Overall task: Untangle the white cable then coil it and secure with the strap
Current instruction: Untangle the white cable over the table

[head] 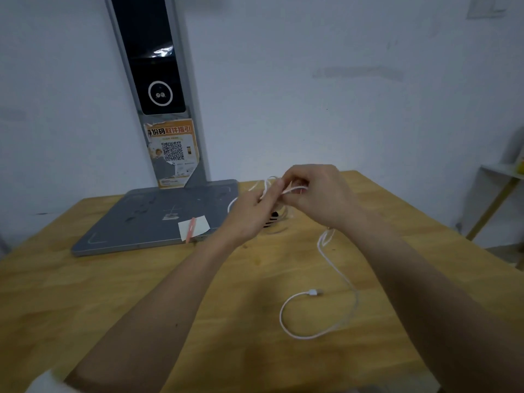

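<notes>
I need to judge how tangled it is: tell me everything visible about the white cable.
The white cable is thin, smooth and plastic-looking. Its bunched loops are pinched by the left hand and right hand above the wooden table. One strand trails down, curving in an open loop to a metal-tipped connector lying flat.

Left hand [249, 214] hides most of dark strap [273, 218]; cable [337, 268] tangle blurred.

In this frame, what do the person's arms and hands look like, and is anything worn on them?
Both forearms are bare from elbow to wrist. The left hand and right hand wear no gloves, and no watch, ring or bracelet shows. A bit of white cloth sits at the left elbow, at the frame's lower edge, probably a short sleeve. The frame is slightly blurred, so fine marks cannot be told.
</notes>
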